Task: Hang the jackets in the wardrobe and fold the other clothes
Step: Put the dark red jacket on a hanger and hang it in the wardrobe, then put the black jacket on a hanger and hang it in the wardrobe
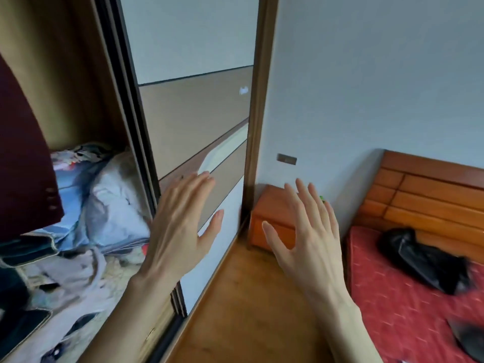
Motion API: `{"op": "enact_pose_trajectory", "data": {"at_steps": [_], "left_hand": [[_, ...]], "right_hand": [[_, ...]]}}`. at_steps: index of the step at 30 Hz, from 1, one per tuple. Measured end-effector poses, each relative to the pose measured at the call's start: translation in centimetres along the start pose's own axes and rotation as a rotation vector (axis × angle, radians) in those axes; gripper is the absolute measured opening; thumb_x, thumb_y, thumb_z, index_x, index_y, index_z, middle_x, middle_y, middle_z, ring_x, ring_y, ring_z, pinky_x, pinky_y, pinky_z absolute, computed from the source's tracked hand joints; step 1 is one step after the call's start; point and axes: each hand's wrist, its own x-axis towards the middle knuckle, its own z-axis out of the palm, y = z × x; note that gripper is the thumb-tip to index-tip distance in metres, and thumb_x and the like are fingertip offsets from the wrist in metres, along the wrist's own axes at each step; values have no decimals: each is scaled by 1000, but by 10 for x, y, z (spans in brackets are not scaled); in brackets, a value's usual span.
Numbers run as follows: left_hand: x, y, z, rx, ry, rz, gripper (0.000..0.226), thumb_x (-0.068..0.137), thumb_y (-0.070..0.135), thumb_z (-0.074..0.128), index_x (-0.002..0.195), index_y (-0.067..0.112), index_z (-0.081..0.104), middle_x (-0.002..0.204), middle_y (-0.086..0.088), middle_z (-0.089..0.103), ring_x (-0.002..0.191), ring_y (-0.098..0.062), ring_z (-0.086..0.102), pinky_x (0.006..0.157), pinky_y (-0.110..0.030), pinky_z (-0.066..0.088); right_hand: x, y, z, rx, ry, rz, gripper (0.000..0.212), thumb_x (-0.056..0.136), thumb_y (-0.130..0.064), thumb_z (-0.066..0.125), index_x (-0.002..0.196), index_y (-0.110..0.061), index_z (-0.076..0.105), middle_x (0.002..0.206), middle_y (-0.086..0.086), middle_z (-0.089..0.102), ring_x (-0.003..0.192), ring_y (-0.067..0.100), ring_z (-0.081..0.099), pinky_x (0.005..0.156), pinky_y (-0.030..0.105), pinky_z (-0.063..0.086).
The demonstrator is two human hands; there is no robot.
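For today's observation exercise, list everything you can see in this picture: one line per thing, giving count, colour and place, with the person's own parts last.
Jacket: one, dark maroon, hanging in the wardrobe at far left.
Bedding: a pile, pale blue and grey, on the wardrobe shelf.
Door: one, sliding, grey and tan panels, right of the opening.
Nightstand: one, orange wood, in the corner by the wall.
Bed: one, red cover, at right.
Headboard: one, orange wood, against the wall.
Black garment: one, lying on the bed.
Floor: brown wood, between wardrobe and bed.
Left hand: one, open, fingers straight, in front of the door.
Right hand: one, open, fingers spread, holding nothing.
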Motion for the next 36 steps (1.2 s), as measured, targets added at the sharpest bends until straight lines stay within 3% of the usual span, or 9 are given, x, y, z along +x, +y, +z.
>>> {"op": "enact_pose_trajectory", "data": {"at_steps": [7, 14, 18, 25, 36], "left_hand": [[8, 63, 80, -199, -107, -19, 57, 107, 46, 43, 146, 8, 54, 150, -9, 56, 143, -26, 48, 115, -53, 41], [35, 121, 152, -340, -209, 1, 65, 105, 60, 37, 149, 15, 52, 153, -4, 53, 144, -23, 47, 112, -55, 44], [51, 155, 189, -386, -219, 55, 59, 103, 53, 48, 149, 17, 52, 154, -2, 52, 145, -19, 45, 115, -54, 44], [78, 235, 262, -468, -225, 208, 57, 99, 41, 62, 149, 17, 52, 153, -3, 53, 146, -18, 44, 120, -48, 38], [103, 368, 342, -675, -356, 459, 52, 102, 35, 57, 147, 9, 54, 151, -6, 55, 147, -21, 43, 117, -54, 39]], "right_hand": [[-31, 78, -10, -85, -27, 154, 71, 101, -60, 52, 162, -28, 32, 170, -6, 28, 160, 12, 13, 131, 45, 11], [-40, 154, -24, -145, 39, 330, 72, 101, -64, 45, 160, -26, 35, 168, -5, 32, 159, 12, 17, 130, 45, 16], [-42, 198, -37, -174, 55, 393, 73, 100, -68, 39, 160, -27, 36, 168, -6, 31, 159, 13, 17, 130, 45, 15], [-61, 280, -75, -244, 139, 501, 70, 101, -60, 48, 160, -24, 36, 168, -6, 32, 159, 11, 16, 130, 46, 15], [-117, 368, -118, -345, 243, 795, 66, 103, -50, 57, 159, -22, 36, 168, -6, 30, 159, 10, 13, 127, 50, 21]]}}
